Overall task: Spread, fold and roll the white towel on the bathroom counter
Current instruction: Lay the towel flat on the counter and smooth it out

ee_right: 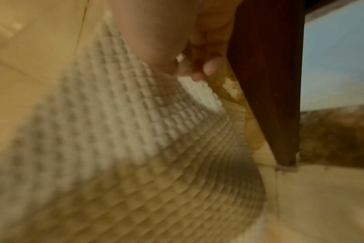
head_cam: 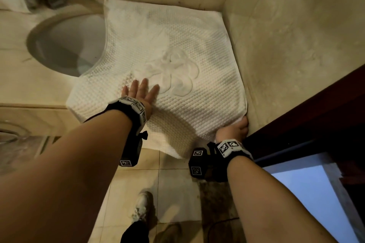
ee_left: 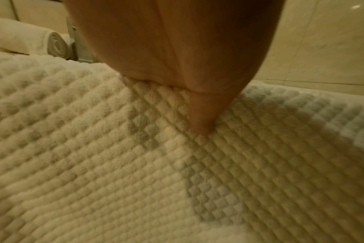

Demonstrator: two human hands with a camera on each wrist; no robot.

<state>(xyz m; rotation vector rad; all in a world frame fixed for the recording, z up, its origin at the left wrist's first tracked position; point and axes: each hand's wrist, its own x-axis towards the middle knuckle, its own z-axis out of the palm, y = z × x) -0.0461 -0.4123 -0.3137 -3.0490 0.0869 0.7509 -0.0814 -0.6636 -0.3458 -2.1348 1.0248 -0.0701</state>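
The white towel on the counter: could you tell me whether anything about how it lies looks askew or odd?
Yes. The white towel is not squarely on the counter: its left edge overlaps the sink basin, and its near edge hangs past the counter front. The right hand grips the near right corner.

Round grey basin [head_cam: 67,45] sunk in the beige marble counter [head_cam: 23,83], a rolled cream towel [ee_left: 56,45] behind, dark wooden door frame [head_cam: 308,116] right, white sneaker [head_cam: 143,206] below.
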